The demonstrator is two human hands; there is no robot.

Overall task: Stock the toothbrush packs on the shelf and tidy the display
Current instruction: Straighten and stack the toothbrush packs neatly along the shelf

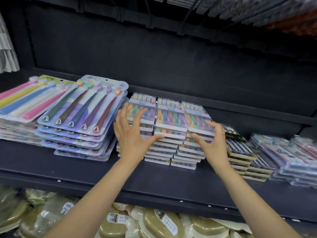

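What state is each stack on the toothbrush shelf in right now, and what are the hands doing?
Left hand: open, fingers spread against the left boxed stack.
Right hand: open, curled by the right boxed stack.
Boxed toothbrush packs: three stacks side by side, lower boxes uneven.
Purple carded packs: stacked, fanned out of line.
Pink and yellow carded packs: stacked flat.
Dark boxed packs: stacked, stepped.

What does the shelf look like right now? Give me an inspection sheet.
Surface: dark shelf, front strip bare.
Job's things: three stacks of boxed toothbrush packs, uneven low down; blister-card stack fanned out, pastel-brush stack beside it.
Clutter: dark-boxed packs and clear packs at right, loosely piled.
Grippers: left hand spread against the left stack; right hand open at the right stack; neither grips.
Cables: nothing seen.
Surroundings: bagged olive-coloured goods on the shelf below.
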